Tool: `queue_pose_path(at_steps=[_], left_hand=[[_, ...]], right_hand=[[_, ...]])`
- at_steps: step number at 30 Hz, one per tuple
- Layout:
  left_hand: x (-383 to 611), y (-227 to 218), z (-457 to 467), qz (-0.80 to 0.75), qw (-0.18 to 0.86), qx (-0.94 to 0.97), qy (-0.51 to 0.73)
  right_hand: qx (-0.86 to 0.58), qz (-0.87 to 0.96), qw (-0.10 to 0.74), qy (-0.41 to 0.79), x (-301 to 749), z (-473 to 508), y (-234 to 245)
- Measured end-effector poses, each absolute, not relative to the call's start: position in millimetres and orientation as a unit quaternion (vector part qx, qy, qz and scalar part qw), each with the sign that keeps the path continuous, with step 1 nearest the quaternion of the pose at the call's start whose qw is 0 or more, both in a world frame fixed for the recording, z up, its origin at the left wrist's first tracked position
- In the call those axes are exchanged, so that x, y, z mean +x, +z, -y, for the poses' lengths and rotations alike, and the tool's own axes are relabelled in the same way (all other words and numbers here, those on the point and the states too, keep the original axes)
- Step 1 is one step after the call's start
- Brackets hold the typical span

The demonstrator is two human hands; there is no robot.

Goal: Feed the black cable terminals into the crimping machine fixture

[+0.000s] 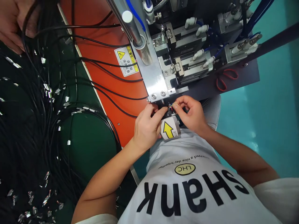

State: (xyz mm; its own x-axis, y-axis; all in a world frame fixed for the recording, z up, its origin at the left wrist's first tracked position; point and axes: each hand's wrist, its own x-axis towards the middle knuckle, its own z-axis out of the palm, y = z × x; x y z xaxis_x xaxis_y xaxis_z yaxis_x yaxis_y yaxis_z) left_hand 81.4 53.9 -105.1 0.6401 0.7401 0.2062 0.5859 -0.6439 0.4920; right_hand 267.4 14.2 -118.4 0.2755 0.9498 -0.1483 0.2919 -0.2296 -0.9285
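Note:
My left hand [148, 123] and my right hand [191, 113] meet at the front end of a metal machine [154, 77]. Thin coloured wires [171, 107] show between the fingertips. My right thumb and forefinger pinch these wires. The left hand is closed, its thumb and forefinger beside them, at the end of a black cable [116, 109] that runs in from the left; its grip is partly hidden. Just below the fingers is a curved metal cover with a yellow arrow label [169, 129].
Bundles of black cables [53, 124] with shiny metal ends lie on the green mat [93, 149]. Further cables cross the orange surface [105, 77]. Red-handled scissors [225, 79] rest at right on the dark base. Another person's hand [16, 23] is at top left.

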Motion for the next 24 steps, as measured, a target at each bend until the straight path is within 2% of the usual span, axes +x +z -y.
queue_pose_path(at_steps=[3,6,10,17,24], left_hand=[[83.1,-102.1,-53.7,-0.382,0.165,0.892,0.176],[83.0,-99.8,-53.8,-0.393,0.147,0.894,0.157],[80.8,-99.9,-54.3,-0.388,0.168,0.892,0.162],[81.2,-100.1,-54.3,-0.388,0.173,0.888,0.178],[80.8,-100.4,-54.4,-0.391,0.167,0.888,0.178]], right_hand=[[-0.706,0.5,0.382,0.325,265.4,-13.7,-113.0],[-0.711,0.496,0.37,0.333,267.5,-13.3,-113.4],[-0.682,0.462,0.395,0.408,273.7,-12.4,-117.8],[-0.663,0.472,0.447,0.372,266.0,-15.5,-119.5],[-0.649,0.42,0.469,0.427,265.2,-15.8,-121.1]])
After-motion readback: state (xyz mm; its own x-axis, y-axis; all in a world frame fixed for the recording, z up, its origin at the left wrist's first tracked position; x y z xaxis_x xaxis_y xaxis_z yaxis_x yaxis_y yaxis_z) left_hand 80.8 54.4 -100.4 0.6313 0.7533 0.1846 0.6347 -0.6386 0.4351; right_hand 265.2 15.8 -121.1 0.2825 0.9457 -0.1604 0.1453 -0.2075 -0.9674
